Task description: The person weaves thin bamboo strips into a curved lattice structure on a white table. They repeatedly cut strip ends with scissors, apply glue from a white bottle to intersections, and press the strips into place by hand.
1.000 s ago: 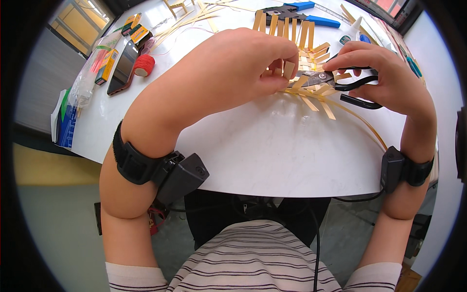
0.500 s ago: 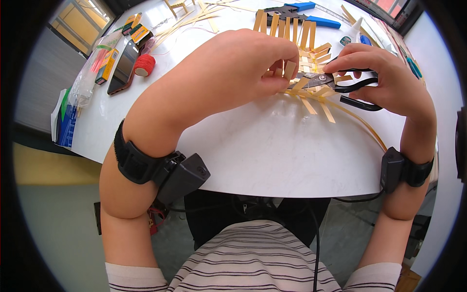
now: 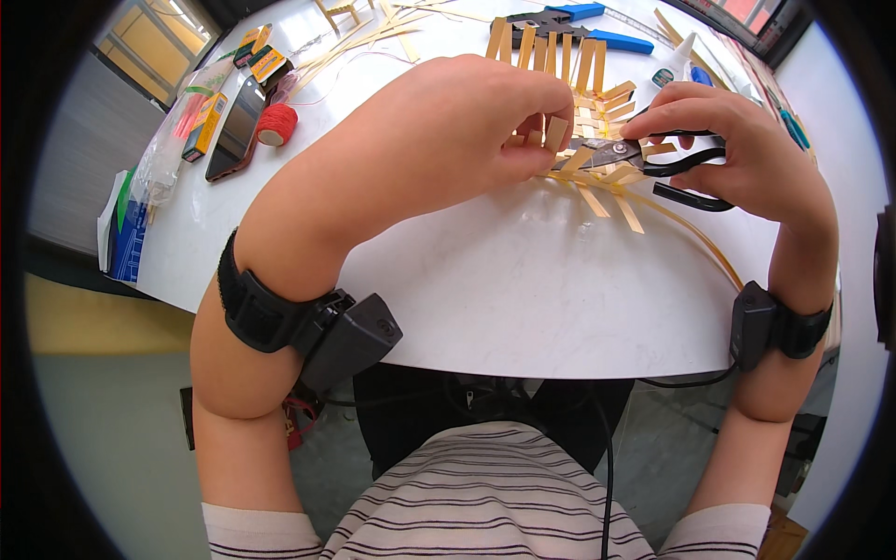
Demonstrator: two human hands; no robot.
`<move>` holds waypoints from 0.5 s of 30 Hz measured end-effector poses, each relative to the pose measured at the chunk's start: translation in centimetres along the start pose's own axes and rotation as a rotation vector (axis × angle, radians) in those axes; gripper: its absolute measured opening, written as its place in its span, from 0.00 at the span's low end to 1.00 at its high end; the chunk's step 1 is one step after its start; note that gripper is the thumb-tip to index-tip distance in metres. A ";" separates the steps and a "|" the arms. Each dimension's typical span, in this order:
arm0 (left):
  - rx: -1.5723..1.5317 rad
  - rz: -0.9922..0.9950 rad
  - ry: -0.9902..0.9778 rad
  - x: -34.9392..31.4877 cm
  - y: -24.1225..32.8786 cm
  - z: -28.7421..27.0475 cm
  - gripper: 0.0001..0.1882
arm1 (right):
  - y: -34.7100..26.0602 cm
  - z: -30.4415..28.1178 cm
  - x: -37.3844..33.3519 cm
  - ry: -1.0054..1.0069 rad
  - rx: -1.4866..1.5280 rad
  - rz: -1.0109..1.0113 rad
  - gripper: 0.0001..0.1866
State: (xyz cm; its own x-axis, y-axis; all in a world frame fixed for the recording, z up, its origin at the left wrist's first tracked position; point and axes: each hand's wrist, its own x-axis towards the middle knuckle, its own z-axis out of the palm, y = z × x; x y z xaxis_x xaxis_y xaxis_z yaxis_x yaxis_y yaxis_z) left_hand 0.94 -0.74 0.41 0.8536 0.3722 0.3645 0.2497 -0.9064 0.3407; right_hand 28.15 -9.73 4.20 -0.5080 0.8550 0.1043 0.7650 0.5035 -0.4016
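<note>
A small woven piece of pale bamboo strips (image 3: pixel 588 119) lies at the far right of the white table, its loose strip ends fanning out on several sides. My left hand (image 3: pixel 485 121) is closed at the near left edge of the weave, a strip end between its bent fingers. In my right hand (image 3: pixel 742 135) is a pair of black-handled scissors (image 3: pixel 620 149), fingers and thumb about the handles. The metal blades point left among the near strips, close to my left fingertips; their tips are partly hidden. A thin yellow strip (image 3: pixel 695 231) curves from the weave toward my right wrist.
Blue-handled pliers (image 3: pixel 621 42) and a white-tipped bottle (image 3: pixel 674 65) are beyond the weave. Loose strips (image 3: pixel 373 35) lie at the far middle. To the left sit red thread (image 3: pixel 276 124), a phone (image 3: pixel 236 131), small yellow boxes (image 3: pixel 204 128) and a plastic bag (image 3: pixel 161 168).
</note>
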 end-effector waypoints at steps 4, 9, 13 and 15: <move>0.001 -0.005 -0.001 0.0 0.0 0.0 0.07 | 0.1 0.0 0.0 -0.009 0.023 0.005 0.26; -0.009 -0.018 0.007 0.0 0.1 0.1 0.07 | 0.2 0.0 0.1 -0.021 0.020 0.018 0.26; -0.016 -0.033 -0.007 0.0 0.2 -0.1 0.07 | -0.1 -0.3 0.2 -0.039 0.006 0.020 0.26; -0.017 -0.044 -0.010 0.0 0.3 -0.1 0.07 | -0.1 -0.3 0.2 -0.035 -0.001 0.026 0.26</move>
State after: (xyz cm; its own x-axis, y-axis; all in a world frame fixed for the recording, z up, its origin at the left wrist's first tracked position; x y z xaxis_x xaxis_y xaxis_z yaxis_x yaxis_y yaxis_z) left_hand 0.95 -0.99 0.54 0.8466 0.4097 0.3397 0.2796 -0.8855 0.3712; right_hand 28.06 -9.61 4.53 -0.5011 0.8632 0.0616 0.7786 0.4808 -0.4032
